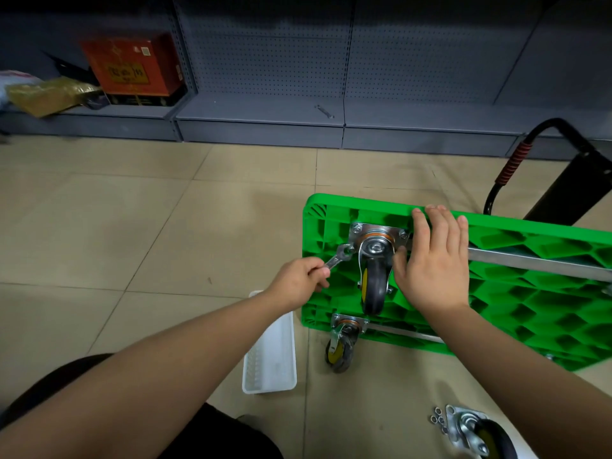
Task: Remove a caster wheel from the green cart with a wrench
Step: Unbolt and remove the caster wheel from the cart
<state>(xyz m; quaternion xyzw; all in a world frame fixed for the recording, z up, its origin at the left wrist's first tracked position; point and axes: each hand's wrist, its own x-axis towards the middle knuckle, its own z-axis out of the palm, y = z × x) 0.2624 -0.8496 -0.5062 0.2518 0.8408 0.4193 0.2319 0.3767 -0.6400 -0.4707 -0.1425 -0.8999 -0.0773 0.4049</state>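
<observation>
We see the green cart [516, 293] lying upside down on the floor, its long axis running right. The left hand [299, 283] grips the wrench [337, 256], which slants up and right, its head on a bolt at the caster's [376, 276] plate corner. The caster's wheel points toward us. The right hand [433, 260] rests flat on the cart, fingers straight, beside the caster

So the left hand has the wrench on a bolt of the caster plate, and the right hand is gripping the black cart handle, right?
Not quite. In the head view the right hand rests on the green cart beside the caster, not on the black handle. The left hand does hold the wrench there.
</observation>
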